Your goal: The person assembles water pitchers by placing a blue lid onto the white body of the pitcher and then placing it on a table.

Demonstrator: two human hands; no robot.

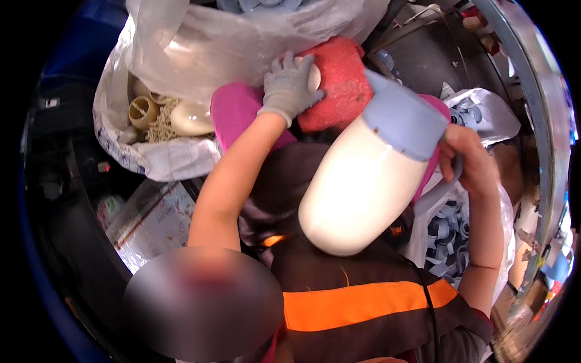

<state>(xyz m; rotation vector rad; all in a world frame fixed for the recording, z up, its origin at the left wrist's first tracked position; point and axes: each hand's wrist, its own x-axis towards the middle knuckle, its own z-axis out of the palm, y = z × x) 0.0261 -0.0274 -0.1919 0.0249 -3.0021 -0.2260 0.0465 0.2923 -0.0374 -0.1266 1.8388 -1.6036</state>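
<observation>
A large cream jug [357, 187] with a grey-blue collar and spout lies tilted across my lap, its rounded base toward me. My right hand [466, 157], bare, is closed at the collar's right side, around a grey-blue handle [457, 169]; part of the grip is hidden behind the collar. My left hand [287, 88], in a grey glove, rests with fingers spread on the left edge of a worn red block [342, 85]. A small cream rounded piece [315, 77] shows between its thumb and forefinger, mostly covered by the hand.
A white sack [112, 130] at left holds cream parts. Clear plastic sheeting [206, 54] covers the far side. Grey-blue parts fill a bag [445, 236] at right, with another plastic bag [493, 115] beyond it. A metal frame [532, 78] runs along the right.
</observation>
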